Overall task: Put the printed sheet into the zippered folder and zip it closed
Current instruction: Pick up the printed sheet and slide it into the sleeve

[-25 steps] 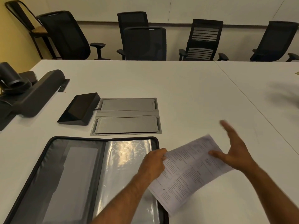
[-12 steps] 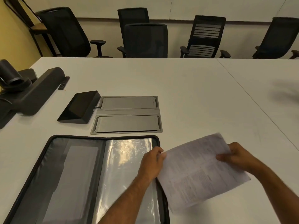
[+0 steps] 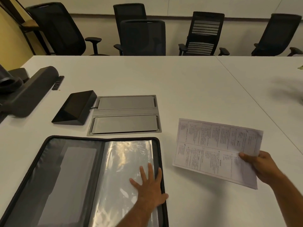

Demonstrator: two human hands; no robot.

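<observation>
Clearly light and limp: printed sheet [image 3: 214, 151] up off the white surface [image 3: 180, 82], right of the zippered folder [image 3: 68, 174] and apart from it, pinched at its near right edge by the right hand [image 3: 260, 166], thumb on top. Sags little, likely because gripped along one side; probably floppy if held by a corner alone. Left hand [image 3: 150, 187] flat, fingers spread, pressing the glossy clear sleeve [image 3: 126, 154] on the open folder's right half. Sleeve plastic looks slick and crinkly, prone to cling shut. Best hold judged to be the trailing edge, leading edge fed into the sleeve mouth. Zip track around the black rim not yet run.
</observation>
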